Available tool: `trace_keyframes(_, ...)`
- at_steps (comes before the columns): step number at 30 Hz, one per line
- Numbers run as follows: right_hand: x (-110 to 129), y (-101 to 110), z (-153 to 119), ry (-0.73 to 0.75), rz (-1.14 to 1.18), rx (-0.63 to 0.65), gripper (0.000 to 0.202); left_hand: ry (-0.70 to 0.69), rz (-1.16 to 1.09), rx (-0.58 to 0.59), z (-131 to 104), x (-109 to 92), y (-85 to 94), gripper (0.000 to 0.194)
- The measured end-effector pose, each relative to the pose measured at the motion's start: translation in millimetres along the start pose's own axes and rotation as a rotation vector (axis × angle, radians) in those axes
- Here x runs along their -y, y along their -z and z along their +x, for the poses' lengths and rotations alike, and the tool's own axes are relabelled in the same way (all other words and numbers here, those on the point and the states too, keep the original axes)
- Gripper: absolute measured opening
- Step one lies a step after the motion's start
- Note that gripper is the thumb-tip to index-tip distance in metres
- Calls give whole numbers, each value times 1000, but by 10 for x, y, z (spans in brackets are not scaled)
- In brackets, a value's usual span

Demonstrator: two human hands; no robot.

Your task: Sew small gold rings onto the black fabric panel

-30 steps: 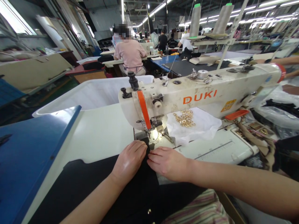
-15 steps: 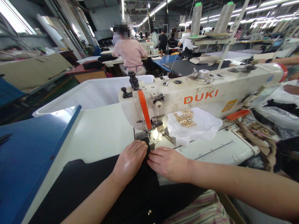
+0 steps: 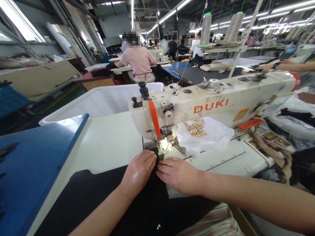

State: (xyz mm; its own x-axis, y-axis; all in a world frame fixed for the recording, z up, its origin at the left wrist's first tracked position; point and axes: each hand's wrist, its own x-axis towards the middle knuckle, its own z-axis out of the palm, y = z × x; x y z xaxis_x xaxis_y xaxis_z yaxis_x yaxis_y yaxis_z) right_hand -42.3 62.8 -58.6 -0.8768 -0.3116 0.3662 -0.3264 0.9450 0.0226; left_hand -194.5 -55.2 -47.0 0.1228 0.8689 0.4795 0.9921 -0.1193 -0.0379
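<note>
Black fabric lies over the front of the white machine table and hangs down towards my lap. My left hand has its fingers closed on the fabric, just in front of the needle area. Close to its right, my right hand pinches the fabric edge, fingers bent together. The fabric's far end reaches the presser foot of the white sewing machine, where a small lamp shines. Gold metal rings lie on a white cloth behind my right hand.
A blue board stands at the left, and a white bin behind the table. Tan straps and an orange piece lie at the right. Thread cones stand above the machine. A person in pink sits further back.
The whole view has shifted slightly, so the machine and table appear a little lower. Both hands remain on the fabric in nearly the same place.
</note>
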Motion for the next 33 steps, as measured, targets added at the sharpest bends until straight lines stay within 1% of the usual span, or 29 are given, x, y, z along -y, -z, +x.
trace_keyframes(4, -1, 3, -2, -9, -5, 3, 22, 3, -16, 18, 6, -5, 5, 24)
trace_keyframes(16, -15, 14, 13, -2, 6, 18, 18, 38, -37, 2, -14, 11, -16, 22)
trace_keyframes(29, -8, -8, -9, -13, 3, -19, 20, -12, 28, -9, -35, 20, -13, 23)
trace_keyframes(33, -6, 1, -2, -20, 3, -35, 20, 8, 18, -3, -28, 13, -7, 23)
